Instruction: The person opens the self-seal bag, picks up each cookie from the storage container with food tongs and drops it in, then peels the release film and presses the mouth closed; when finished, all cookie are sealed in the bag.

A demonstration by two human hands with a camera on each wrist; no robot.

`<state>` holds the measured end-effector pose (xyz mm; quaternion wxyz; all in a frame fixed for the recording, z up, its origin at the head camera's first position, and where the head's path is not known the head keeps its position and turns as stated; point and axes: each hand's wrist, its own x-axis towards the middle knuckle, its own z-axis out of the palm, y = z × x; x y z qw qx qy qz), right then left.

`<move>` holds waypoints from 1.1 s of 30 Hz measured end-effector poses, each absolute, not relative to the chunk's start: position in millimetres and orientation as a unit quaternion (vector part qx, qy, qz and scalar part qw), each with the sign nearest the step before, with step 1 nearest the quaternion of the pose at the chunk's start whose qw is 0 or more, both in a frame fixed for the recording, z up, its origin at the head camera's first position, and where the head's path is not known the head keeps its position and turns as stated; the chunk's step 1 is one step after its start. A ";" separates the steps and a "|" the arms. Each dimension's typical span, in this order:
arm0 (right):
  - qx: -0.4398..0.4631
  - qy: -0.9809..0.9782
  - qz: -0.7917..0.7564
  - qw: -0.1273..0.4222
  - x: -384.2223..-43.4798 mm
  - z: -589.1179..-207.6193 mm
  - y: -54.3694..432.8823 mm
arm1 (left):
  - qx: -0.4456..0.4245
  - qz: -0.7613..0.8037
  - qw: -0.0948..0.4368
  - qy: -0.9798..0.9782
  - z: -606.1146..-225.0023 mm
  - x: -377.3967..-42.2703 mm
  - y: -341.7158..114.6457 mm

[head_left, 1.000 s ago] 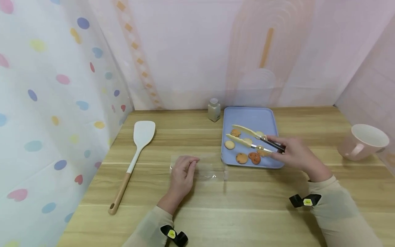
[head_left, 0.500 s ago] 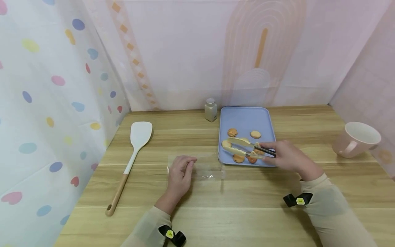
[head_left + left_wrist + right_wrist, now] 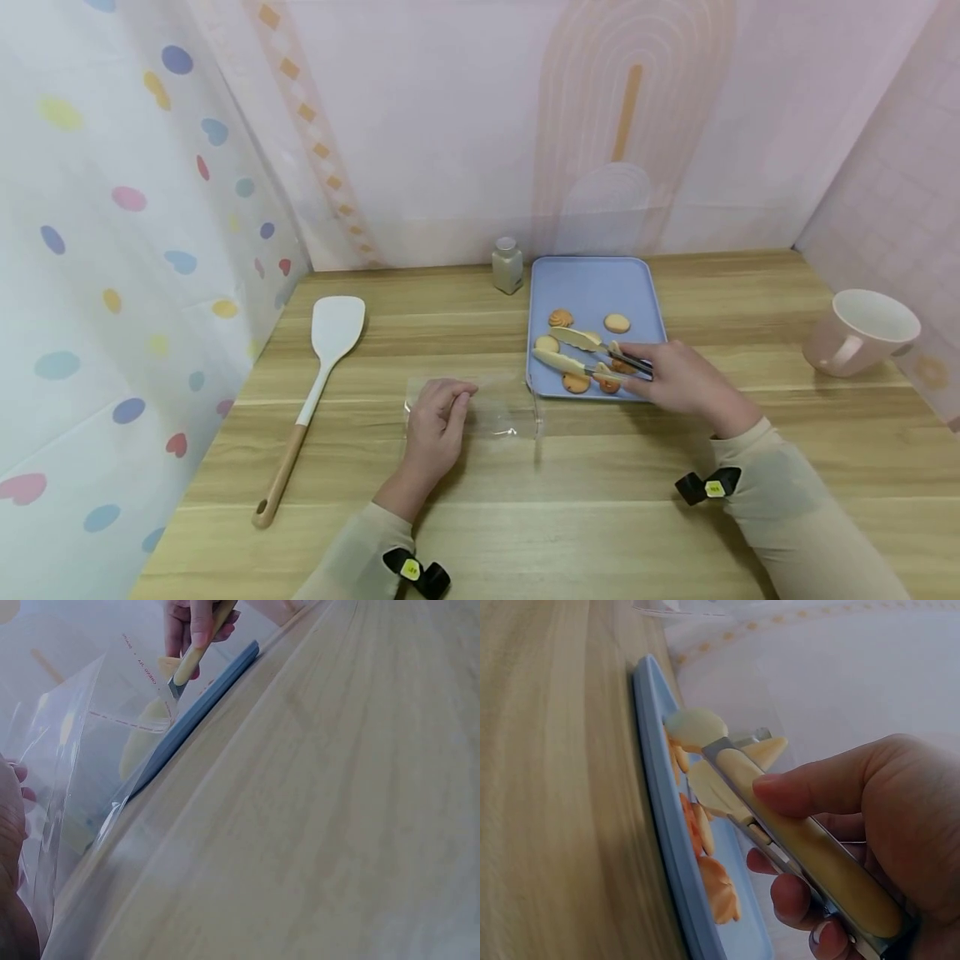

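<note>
My right hand [image 3: 684, 379] grips a pair of kitchen tongs [image 3: 561, 362] with cream tips and a metal body. The tongs' tips are spread above the blue tray [image 3: 596, 279], one tip on each side of a pale round cookie [image 3: 547, 343]. Contact with the cookie cannot be made out. On the tray also lie a swirled cookie [image 3: 560, 318], an oval pale cookie [image 3: 617, 322], a dotted cookie [image 3: 576, 383] and a reddish pretzel-shaped cookie [image 3: 608, 386]. My left hand [image 3: 437, 429] pinches a clear plastic bag [image 3: 498, 412], whose mouth faces the tray.
Left on the wooden table [image 3: 495, 533] lies a white spatula [image 3: 336, 329] with a wooden handle. A small capped jar [image 3: 507, 267] stands beside the tray's back left corner. At far right is a pink mug [image 3: 858, 333]. Curtains enclose the back and sides.
The tongs have come down and nearer, from beside the swirled cookie to around the pale round cookie. My left hand stays on the bag. The head view has shifted slightly.
</note>
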<state>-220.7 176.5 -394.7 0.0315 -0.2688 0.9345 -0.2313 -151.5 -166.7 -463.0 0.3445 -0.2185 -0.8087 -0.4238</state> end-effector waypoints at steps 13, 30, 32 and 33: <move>-0.262 0.937 -0.228 0.028 -219.8 -398.9 171.8 | -0.218 -0.427 0.342 -0.808 -464.3 -150.6 -166.6; -0.275 0.920 -0.279 0.024 -216.5 -381.9 188.4 | -0.201 -0.427 0.324 -0.820 -464.8 -151.9 -167.3; -0.287 0.914 -0.287 0.015 -214.5 -377.9 188.8 | -0.188 -0.428 0.320 -0.824 -464.8 -151.9 -168.0; -0.291 0.910 -0.293 0.015 -213.4 -376.0 188.7 | -0.180 -0.429 0.317 -0.826 -464.7 -151.8 -168.4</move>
